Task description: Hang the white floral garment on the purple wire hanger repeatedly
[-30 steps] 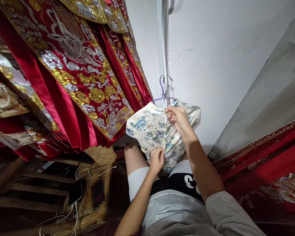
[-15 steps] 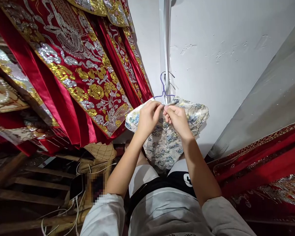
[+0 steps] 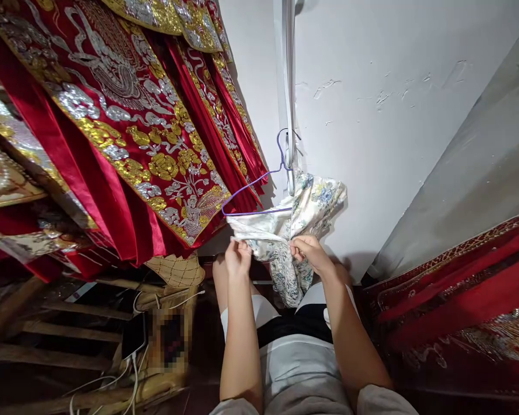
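A floral blouse (image 3: 318,199), white with blue and yellow flowers, hangs from a purple wire hanger (image 3: 259,180) in front of the wall. Its right side still covers the hanger's right arm, while the left arm of the hanger is bare. My left hand (image 3: 239,256) pinches the cloth at the blouse's left edge, just below the hanger's left end. With closed fingers, my right hand (image 3: 307,249) grips the blouse near its middle. The lower part of the garment bunches between my knees.
Red embroidered drapery (image 3: 155,144) with gold and silver sequins hangs at left. A phone (image 3: 134,335) with white cables lies on a wooden rack (image 3: 73,323) at lower left. A white pole (image 3: 285,75) runs up the wall. More red cloth (image 3: 467,311) is at right.
Both hands have moved down from the collar, my left hand also outward. The blouse's left side has come off the hanger, baring its left arm, and the cloth has bunched toward the right.
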A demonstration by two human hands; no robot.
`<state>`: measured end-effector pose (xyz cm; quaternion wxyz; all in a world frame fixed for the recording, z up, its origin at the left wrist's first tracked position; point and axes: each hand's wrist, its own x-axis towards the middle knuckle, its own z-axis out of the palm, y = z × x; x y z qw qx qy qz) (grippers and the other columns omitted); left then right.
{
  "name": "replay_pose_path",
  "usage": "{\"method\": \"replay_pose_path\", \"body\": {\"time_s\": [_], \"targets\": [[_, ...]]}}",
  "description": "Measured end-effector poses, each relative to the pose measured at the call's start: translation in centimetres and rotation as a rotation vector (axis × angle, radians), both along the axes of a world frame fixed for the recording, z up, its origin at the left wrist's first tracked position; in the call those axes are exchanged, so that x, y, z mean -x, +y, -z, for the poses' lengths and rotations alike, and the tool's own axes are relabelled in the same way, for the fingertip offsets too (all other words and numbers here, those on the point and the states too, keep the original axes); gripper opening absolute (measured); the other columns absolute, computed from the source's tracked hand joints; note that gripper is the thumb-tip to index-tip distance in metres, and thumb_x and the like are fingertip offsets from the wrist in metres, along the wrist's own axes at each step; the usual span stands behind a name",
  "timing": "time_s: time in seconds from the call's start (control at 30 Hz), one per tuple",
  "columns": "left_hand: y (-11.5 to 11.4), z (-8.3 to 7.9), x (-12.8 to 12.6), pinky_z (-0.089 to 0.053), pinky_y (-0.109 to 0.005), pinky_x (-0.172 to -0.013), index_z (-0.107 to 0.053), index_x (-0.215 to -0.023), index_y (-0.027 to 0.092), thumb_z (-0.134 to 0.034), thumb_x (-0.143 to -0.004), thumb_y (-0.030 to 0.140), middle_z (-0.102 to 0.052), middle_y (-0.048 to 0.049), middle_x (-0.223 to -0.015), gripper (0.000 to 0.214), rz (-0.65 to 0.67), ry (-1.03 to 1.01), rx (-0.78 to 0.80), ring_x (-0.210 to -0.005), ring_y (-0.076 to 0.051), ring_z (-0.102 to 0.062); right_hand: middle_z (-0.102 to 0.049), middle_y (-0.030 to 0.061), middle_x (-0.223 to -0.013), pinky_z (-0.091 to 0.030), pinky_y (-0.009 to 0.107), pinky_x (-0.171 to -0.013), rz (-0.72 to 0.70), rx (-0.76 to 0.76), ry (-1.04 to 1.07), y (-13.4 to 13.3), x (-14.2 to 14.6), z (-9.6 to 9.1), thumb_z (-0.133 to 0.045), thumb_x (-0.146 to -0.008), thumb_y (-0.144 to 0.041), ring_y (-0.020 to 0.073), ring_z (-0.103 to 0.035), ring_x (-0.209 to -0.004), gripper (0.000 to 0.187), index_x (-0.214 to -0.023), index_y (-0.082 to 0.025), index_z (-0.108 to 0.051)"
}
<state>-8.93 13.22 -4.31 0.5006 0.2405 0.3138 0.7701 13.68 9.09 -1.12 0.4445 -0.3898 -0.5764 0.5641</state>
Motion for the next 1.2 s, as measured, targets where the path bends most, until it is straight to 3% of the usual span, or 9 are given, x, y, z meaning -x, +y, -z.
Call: {"method": "replay_pose_path", "body": {"time_s": [0.17, 0.33, 0.5, 0.63, 0.8, 0.9, 1.0, 1.1, 1.2], "targets": [[-2.0, -0.1, -4.6, -0.051, -0.024, -0.073, -0.063, -0.080, 0.017, -0.081, -0.079, 0.035, -0.065, 0.0002, -0.076, 0.025, 0.076, 0.067, 0.037, -0.071, -0.012, -0.063, -0.053, -0.0004, -0.047, -0.034, 0.027, -0.053, -0.182, 0.102, -0.222, -0.5, -2.0, -0.2, -0.065, -0.084, -0.046, 0.0122, -0.043, -0.047, 0.038, -0.057, -0.019, -0.067], [-5.3, -3.6, -7.1, -0.053, -0.032, -0.083, -0.065, -0.084, 0.019, -0.070, -0.088, 0.056, -0.069, -0.0050, -0.091, 0.037, 0.250, 0.422, -0.210, -0.085, -0.019, -0.066, -0.067, 0.0055, -0.072, -0.048, 0.031, -0.063, 0.135, 0.055, -0.102, -0.3, -1.7, 0.3, -0.060, -0.086, -0.072, 0.0194, -0.060, -0.069, 0.053, -0.075, -0.022, -0.071], [-8.6, -5.9, -8.5, -0.049, -0.040, -0.101, -0.072, -0.083, 0.019, -0.067, -0.094, 0.045, -0.071, -0.0104, -0.103, 0.028, 0.517, 0.898, -0.424, -0.105, -0.027, -0.066, -0.067, 0.0073, -0.078, -0.054, 0.035, -0.071, 0.231, 0.045, 0.068, -1.3, -0.3, 0.1, -0.043, -0.092, -0.079, 0.0260, -0.067, -0.092, 0.060, -0.090, -0.025, -0.069], [-9.3, -6.2, -8.8, -0.046, -0.044, -0.109, -0.076, -0.100, 0.022, -0.068, -0.095, 0.037, -0.069, -0.0110, -0.113, 0.017, 0.378, 1.003, -0.470, -0.117, -0.028, -0.062, -0.068, 0.0082, -0.083, -0.056, 0.036, -0.075, 0.208, 0.113, 0.236, -2.1, 0.4, -0.4, -0.053, -0.090, -0.067, 0.0282, -0.067, -0.101, 0.043, -0.089, -0.027, -0.069], [-6.7, -5.4, -7.4, -0.039, -0.043, -0.119, -0.057, -0.141, 0.025, -0.070, -0.090, 0.051, -0.055, -0.0134, -0.145, 0.059, 0.313, 0.888, -0.396, -0.139, -0.031, -0.049, -0.071, 0.0061, -0.081, -0.054, 0.033, -0.070, -0.065, 0.235, 0.298, -2.5, -0.3, -2.3, -0.077, -0.074, -0.043, 0.0261, -0.069, -0.086, 0.023, -0.086, -0.024, -0.070], [-5.1, -5.2, -6.1, -0.047, -0.041, -0.107, -0.069, -0.119, 0.020, -0.054, -0.095, 0.065, -0.069, -0.0113, -0.117, 0.053, 0.627, 0.949, -0.402, -0.117, -0.030, -0.062, -0.073, 0.0046, -0.079, -0.051, 0.028, -0.062, -0.322, 0.251, 0.156, -2.3, -2.0, -4.7, -0.080, -0.066, -0.029, 0.0187, -0.066, -0.068, 0.025, -0.086, -0.019, -0.072], [-5.0, -4.9, -4.8, -0.051, -0.031, -0.074, -0.068, -0.078, 0.017, -0.054, -0.093, 0.067, -0.062, -0.0023, -0.072, 0.054, 0.887, 1.151, -0.358, -0.073, -0.020, -0.059, -0.073, 0.0042, -0.072, -0.048, 0.026, -0.055, -0.335, 0.187, 0.004, -2.3, -4.4, -7.9, -0.081, -0.064, -0.028, 0.0166, -0.063, -0.059, 0.023, -0.081, -0.016, -0.072], [-6.1, -4.6, -3.2, -0.042, -0.024, -0.061, -0.060, -0.068, 0.016, -0.061, -0.093, 0.056, -0.053, 0.0018, -0.064, 0.047, 0.950, 1.352, -0.327, -0.062, -0.014, -0.047, -0.073, 0.0047, -0.072, -0.049, 0.027, -0.054, -0.222, 0.032, -0.041, -3.0, -6.6, -10.8, -0.086, -0.062, -0.030, 0.0181, -0.064, -0.059, 0.026, -0.081, -0.018, -0.074], [-7.2, -4.7, -0.8, -0.043, -0.025, -0.066, -0.064, -0.072, 0.018, -0.057, -0.096, 0.049, -0.063, -0.0009, -0.071, 0.040, 0.836, 1.542, -0.294, -0.066, -0.016, -0.052, -0.075, 0.0069, -0.081, -0.054, 0.030, -0.063, -0.072, -0.159, -0.149, -3.1, -7.7, -12.2, -0.086, -0.060, -0.023, 0.0232, -0.069, -0.074, 0.025, -0.084, -0.020, -0.078]]}}
